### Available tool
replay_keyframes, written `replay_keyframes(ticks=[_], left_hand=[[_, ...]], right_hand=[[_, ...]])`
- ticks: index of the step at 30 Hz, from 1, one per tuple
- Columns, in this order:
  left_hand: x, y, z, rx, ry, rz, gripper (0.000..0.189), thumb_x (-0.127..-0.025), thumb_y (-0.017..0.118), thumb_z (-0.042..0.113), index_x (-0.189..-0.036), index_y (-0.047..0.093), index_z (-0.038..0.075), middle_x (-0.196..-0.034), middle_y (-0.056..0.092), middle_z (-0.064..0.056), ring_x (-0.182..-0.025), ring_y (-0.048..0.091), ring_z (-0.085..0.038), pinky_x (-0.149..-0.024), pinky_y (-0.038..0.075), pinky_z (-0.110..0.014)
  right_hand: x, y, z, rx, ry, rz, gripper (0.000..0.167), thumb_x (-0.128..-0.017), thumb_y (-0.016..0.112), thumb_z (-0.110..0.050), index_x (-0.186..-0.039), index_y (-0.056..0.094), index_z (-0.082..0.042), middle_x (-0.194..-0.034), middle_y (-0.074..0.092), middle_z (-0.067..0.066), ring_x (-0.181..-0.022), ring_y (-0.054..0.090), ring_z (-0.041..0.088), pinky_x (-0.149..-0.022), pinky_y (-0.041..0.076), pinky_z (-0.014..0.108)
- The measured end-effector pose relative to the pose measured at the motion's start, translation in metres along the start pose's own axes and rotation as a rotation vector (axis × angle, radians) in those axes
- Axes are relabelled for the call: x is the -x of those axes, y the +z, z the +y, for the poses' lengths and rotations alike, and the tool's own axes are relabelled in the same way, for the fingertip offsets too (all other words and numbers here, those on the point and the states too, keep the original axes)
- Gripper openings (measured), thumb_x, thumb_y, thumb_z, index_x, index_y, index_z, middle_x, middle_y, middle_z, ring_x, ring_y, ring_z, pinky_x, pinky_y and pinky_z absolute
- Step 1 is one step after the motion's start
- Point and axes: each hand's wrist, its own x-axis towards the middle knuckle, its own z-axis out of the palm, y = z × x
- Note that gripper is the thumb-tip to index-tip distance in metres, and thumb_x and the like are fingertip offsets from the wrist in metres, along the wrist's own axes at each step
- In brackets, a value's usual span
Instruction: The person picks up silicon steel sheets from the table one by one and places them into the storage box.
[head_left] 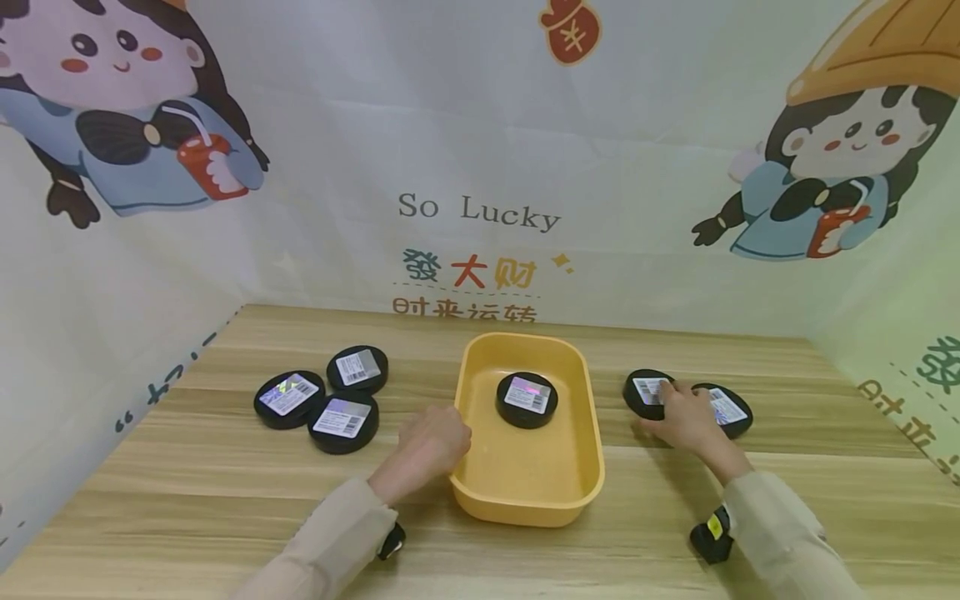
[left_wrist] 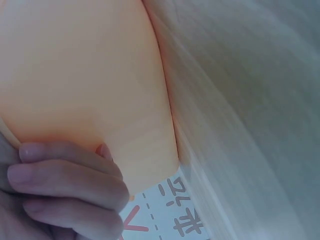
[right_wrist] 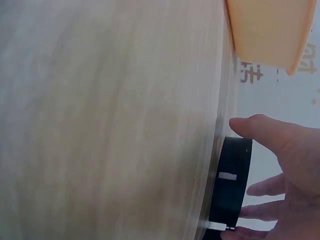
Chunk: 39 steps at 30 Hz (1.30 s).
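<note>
Black rnd disc (head_left: 645, 395), wht label (head_left: 648, 389), R hand (head_left: 688, 419) prob. touching.

Pale cloth walls (head_left: 337, 142) — printed with cartoon figures (head_left: 146, 158) and "So Lucky" lettering (head_left: 480, 212) — border a wood-grain table (head_left: 172, 500) on three sides.

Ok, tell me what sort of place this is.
Probably a staged tabletop recording booth: a cartoon-printed backdrop stands behind and beside a wood-grain table holding a yellow tray and labelled black discs.
</note>
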Motion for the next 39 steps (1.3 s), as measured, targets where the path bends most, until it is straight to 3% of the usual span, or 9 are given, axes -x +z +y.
replay_keyframes(ticks=[4, 9, 14, 21, 32, 39], left_hand=[[0.000, 0.000, 0.000, 0.001, -0.003, -0.005, 0.024, -0.085, 0.047, 0.016, -0.063, 0.052, 0.007, -0.061, 0.048, -0.007, -0.056, 0.048, -0.020, -0.049, 0.040, -0.031], [-0.001, 0.000, 0.001, 0.007, -0.004, -0.014, 0.024, -0.086, 0.047, 0.017, -0.065, 0.052, 0.006, -0.061, 0.048, -0.007, -0.056, 0.049, -0.020, -0.049, 0.040, -0.031], [-0.001, 0.000, 0.002, 0.015, -0.005, -0.025, 0.025, -0.086, 0.047, 0.017, -0.064, 0.052, 0.007, -0.061, 0.048, -0.006, -0.056, 0.048, -0.019, -0.049, 0.039, -0.031], [-0.001, 0.000, 0.003, 0.020, -0.006, -0.027, 0.025, -0.086, 0.046, 0.016, -0.063, 0.051, 0.007, -0.059, 0.047, -0.006, -0.054, 0.047, -0.019, -0.049, 0.038, -0.029], [0.000, 0.000, 0.001, 0.025, 0.004, -0.014, 0.025, -0.085, 0.046, 0.015, -0.062, 0.051, 0.007, -0.060, 0.047, -0.006, -0.055, 0.048, -0.019, -0.049, 0.039, -0.031], [-0.001, 0.000, 0.000, 0.014, 0.012, -0.014, 0.026, -0.086, 0.046, 0.015, -0.061, 0.051, 0.007, -0.060, 0.047, -0.006, -0.055, 0.047, -0.019, -0.048, 0.038, -0.029]], right_hand=[[0.000, 0.001, -0.002, 0.006, 0.003, 0.002, 0.050, -0.073, 0.067, -0.030, -0.094, 0.050, 0.011, -0.091, 0.053, 0.029, -0.090, 0.048, 0.043, -0.080, 0.028, 0.051], [-0.003, 0.002, -0.003, 0.025, 0.022, 0.024, 0.047, -0.073, 0.067, -0.031, -0.087, 0.051, 0.011, -0.091, 0.052, 0.030, -0.087, 0.045, 0.047, -0.077, 0.032, 0.052], [-0.008, 0.004, -0.005, 0.032, 0.076, -0.039, 0.058, -0.077, 0.063, -0.032, -0.102, 0.048, 0.019, -0.104, 0.046, 0.037, -0.096, 0.040, 0.052, -0.074, 0.037, 0.062], [-0.013, 0.003, -0.008, 0.001, 0.118, -0.093, 0.061, -0.081, 0.060, -0.031, -0.113, 0.043, 0.018, -0.114, 0.038, 0.040, -0.107, 0.031, 0.057, -0.081, 0.031, 0.067], [-0.012, 0.002, -0.009, 0.077, 0.057, -0.092, 0.056, -0.082, 0.060, -0.029, -0.113, 0.045, 0.016, -0.110, 0.044, 0.037, -0.103, 0.038, 0.056, -0.077, 0.038, 0.062], [-0.010, 0.002, -0.011, 0.060, 0.046, -0.062, 0.050, -0.081, 0.061, -0.027, -0.106, 0.049, 0.014, -0.104, 0.046, 0.036, -0.099, 0.039, 0.054, -0.073, 0.041, 0.059]])
